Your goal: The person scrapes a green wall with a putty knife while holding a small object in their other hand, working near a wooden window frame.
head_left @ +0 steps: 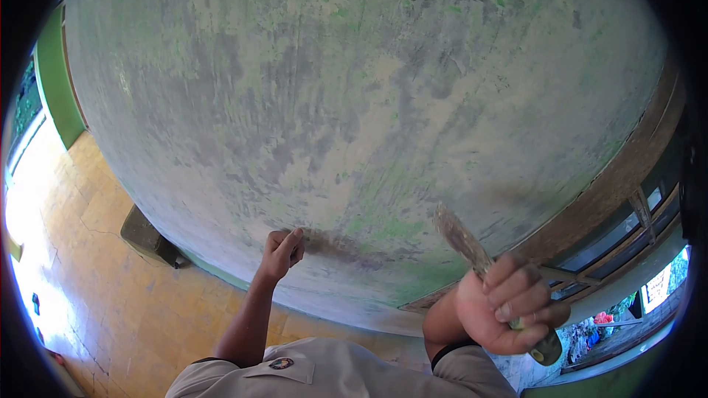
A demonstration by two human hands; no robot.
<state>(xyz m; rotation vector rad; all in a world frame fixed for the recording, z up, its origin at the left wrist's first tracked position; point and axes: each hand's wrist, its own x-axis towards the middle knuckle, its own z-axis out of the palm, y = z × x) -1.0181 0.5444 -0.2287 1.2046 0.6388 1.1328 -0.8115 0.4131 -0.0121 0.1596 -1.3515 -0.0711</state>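
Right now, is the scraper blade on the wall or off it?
Cannot tell. The right hand grips the scraper, blade angled up toward the wall, but this view hides any gap at the tip.

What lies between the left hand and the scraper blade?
Head view: nothing but wall, a dark smear beside the left hand, then patchy grey-green paint up to the scraper.

No readable text from my end. Shirt patch (280, 362), bottom centre of the frame: small dark emblem, too small to make out letters. Pale panel (658, 289), lower right past the window frames: marks too blurred to read. Scraper (464, 239) in the right hand (509, 302), right of centre: nothing legible on blade or handle.
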